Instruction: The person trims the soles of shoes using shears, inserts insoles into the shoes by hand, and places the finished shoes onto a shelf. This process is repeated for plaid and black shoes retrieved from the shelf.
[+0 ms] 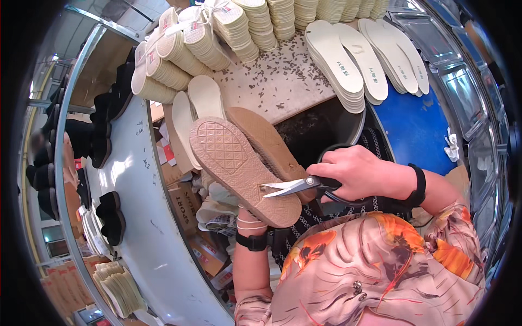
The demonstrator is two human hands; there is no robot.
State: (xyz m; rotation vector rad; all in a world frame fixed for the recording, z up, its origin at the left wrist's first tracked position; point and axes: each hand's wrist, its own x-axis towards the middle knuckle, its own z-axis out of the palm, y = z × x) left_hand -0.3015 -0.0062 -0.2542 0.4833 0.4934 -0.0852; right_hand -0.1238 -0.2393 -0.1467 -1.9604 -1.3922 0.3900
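A brown shoe is tilted sole up before me, with grid tread at one end and a small square notch nearer me. My left forearm runs up under it and supports it; the left hand itself is hidden beneath the sole. My right hand is closed round the black handles of a pair of scissors. Their silver blades are parted, tips touching or just over the notch. Behind this shoe lies a second brown shoe, also sole up and partly covered.
Stacks of cream insoles line the table's far edge, and loose insole piles stand at right. Small dark clippings litter the tabletop. A dark round bin sits below it. Black shoes rest on the white shelf at left.
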